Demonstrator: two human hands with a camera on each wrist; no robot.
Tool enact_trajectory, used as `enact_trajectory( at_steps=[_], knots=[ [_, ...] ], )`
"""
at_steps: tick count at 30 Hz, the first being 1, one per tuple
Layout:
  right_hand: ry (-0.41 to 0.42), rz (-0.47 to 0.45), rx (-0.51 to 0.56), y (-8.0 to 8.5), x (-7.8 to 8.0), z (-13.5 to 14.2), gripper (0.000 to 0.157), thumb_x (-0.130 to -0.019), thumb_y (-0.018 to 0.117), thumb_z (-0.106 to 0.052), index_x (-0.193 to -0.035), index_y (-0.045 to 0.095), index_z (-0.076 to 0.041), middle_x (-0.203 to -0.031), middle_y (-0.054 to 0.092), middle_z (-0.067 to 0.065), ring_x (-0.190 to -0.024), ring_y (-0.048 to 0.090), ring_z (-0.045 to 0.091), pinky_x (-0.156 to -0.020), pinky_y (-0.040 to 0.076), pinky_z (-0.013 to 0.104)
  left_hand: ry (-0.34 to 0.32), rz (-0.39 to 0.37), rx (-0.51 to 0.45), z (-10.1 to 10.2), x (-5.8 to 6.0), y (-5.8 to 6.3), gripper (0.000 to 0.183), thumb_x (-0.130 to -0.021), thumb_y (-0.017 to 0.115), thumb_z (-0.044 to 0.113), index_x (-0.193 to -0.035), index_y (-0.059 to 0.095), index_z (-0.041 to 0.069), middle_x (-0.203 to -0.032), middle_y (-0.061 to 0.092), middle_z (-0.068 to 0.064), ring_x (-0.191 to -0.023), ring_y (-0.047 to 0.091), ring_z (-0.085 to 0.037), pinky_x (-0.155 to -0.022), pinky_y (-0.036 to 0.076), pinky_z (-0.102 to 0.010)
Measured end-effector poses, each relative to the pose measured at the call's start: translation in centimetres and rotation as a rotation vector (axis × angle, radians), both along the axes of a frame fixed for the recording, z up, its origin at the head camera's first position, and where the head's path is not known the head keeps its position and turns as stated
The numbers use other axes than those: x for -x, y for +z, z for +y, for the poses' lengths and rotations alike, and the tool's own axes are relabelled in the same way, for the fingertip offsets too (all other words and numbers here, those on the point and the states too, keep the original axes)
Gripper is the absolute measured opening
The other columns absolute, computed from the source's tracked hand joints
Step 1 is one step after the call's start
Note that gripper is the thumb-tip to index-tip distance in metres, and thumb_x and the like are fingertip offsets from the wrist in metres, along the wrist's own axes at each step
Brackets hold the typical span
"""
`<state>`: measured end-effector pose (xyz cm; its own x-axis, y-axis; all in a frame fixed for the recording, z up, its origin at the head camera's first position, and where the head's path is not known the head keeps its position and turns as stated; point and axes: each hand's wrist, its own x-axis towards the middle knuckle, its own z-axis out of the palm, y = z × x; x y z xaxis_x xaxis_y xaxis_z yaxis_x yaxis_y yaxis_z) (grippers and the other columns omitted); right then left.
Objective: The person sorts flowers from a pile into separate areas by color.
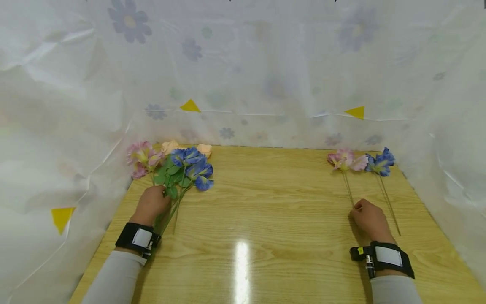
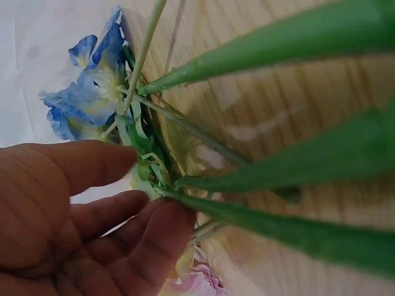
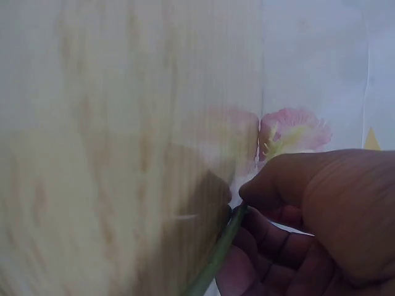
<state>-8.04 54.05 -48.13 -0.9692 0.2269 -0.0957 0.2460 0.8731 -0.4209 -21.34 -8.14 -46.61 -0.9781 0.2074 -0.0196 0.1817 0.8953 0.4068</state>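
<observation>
On the left of the table lies a bunch of artificial flowers: blue flowers (image 1: 199, 169), pink flowers (image 1: 142, 155), peach roses (image 1: 205, 150) and green leaves (image 1: 172, 175). My left hand (image 1: 152, 204) is at their stems; in the left wrist view its thumb (image 2: 102, 163) and fingers stand apart beside the green stems (image 2: 296, 151). At the right, my right hand (image 1: 370, 215) pinches the thin green stem (image 3: 216, 256) of a pink flower (image 1: 345, 160) between thumb and fingers. Close to it lies a single blue flower (image 1: 381, 162) with its stem pointing toward me.
The wood-grain table (image 1: 265, 211) has a bright light reflection near its front. Translucent sheeting with flower prints (image 1: 247, 63) stands around the back and sides, marked with yellow tape pieces (image 1: 190, 105).
</observation>
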Motion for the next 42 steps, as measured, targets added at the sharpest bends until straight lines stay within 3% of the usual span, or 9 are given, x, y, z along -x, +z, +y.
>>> enact_trajectory(
  at_steps=[6, 10, 16, 22, 26, 35, 38, 42],
  knots=[
    [-0.059, -0.116, 0.146, 0.4, -0.4, 0.5, 0.049, -0.096, 0.04, -0.041, -0.115, 0.05, 0.003, -0.117, 0.051, 0.032, -0.093, 0.052, 0.038, -0.067, 0.045, 0.044, 0.035, -0.026, 0.005, -0.1, 0.0, -0.6, 0.039, -0.085, 0.051, 0.005, -0.119, 0.055, -0.013, -0.112, 0.06, -0.033, -0.097, 0.055, -0.046, -0.081, 0.047, -0.058],
    [-0.078, -0.128, 0.208, 0.3, -0.5, 0.7, 0.054, -0.097, 0.037, -0.045, -0.118, 0.048, 0.004, -0.117, 0.049, 0.03, -0.096, 0.049, 0.038, -0.07, 0.043, 0.043, 0.045, -0.066, -0.02, -0.3, -0.3, -0.5, 0.043, -0.083, 0.052, 0.004, -0.123, 0.052, -0.011, -0.112, 0.06, -0.032, -0.095, 0.056, -0.045, -0.077, 0.048, -0.057],
    [-0.083, -0.105, 0.233, 0.1, -0.8, 0.8, 0.055, -0.097, 0.038, -0.047, -0.118, 0.048, 0.003, -0.116, 0.05, 0.026, -0.094, 0.048, 0.034, -0.069, 0.041, 0.039, 0.059, -0.104, -0.046, -0.4, -0.7, -0.1, 0.052, -0.081, 0.048, 0.002, -0.132, 0.045, -0.008, -0.075, 0.064, -0.02, -0.063, 0.054, -0.03, -0.061, 0.043, -0.044],
    [-0.096, -0.118, 0.245, 0.0, -0.7, 0.7, 0.058, -0.096, 0.037, -0.05, -0.12, 0.048, 0.002, -0.112, 0.051, 0.024, -0.09, 0.049, 0.031, -0.066, 0.041, 0.037, 0.079, -0.126, -0.045, -0.5, -0.9, 0.6, 0.052, -0.085, 0.048, 0.003, -0.136, 0.041, -0.005, -0.072, 0.063, -0.018, -0.055, 0.049, -0.023, -0.053, 0.037, -0.037],
    [-0.105, -0.113, 0.24, 0.0, -0.6, 0.7, 0.057, -0.096, 0.038, -0.049, -0.12, 0.049, 0.002, -0.112, 0.051, 0.024, -0.089, 0.049, 0.031, -0.065, 0.041, 0.037, 0.078, -0.093, -0.055, -0.5, -0.9, 1.5, 0.052, -0.087, 0.049, 0.006, -0.137, 0.039, -0.003, -0.062, 0.056, -0.013, -0.051, 0.047, -0.022, -0.048, 0.036, -0.035],
    [-0.114, -0.111, 0.243, 0.2, -0.8, 0.6, 0.059, -0.096, 0.037, -0.05, -0.12, 0.048, 0.003, -0.117, 0.05, 0.026, -0.092, 0.048, 0.033, -0.067, 0.041, 0.038, 0.062, 0.102, -0.123, -0.1, -1.5, 4.1, 0.049, -0.088, 0.049, 0.004, -0.135, 0.04, -0.004, -0.066, 0.055, -0.011, -0.046, 0.044, -0.019, -0.044, 0.035, -0.034],
    [-0.11, -0.109, 0.239, 0.2, -0.8, 0.6, 0.059, -0.096, 0.037, -0.049, -0.121, 0.047, 0.003, -0.118, 0.049, 0.027, -0.094, 0.048, 0.034, -0.069, 0.042, 0.039, 0.062, 0.123, -0.166, 0.1, -1.6, 4.7, 0.054, -0.085, 0.045, 0.001, -0.138, 0.037, -0.002, -0.067, 0.052, -0.012, -0.044, 0.04, -0.018, -0.042, 0.032, -0.033],
    [-0.104, -0.107, 0.234, 0.3, -0.9, 0.6, 0.059, -0.097, 0.037, -0.048, -0.122, 0.047, 0.005, -0.12, 0.048, 0.029, -0.096, 0.049, 0.036, -0.071, 0.043, 0.042, 0.048, 0.069, -0.228, 0.2, -1.5, 5.2, 0.064, -0.083, 0.048, -0.001, -0.145, 0.029, 0.0, -0.081, 0.056, -0.018, -0.049, 0.044, -0.021, -0.045, 0.035, -0.034]
  ],
)
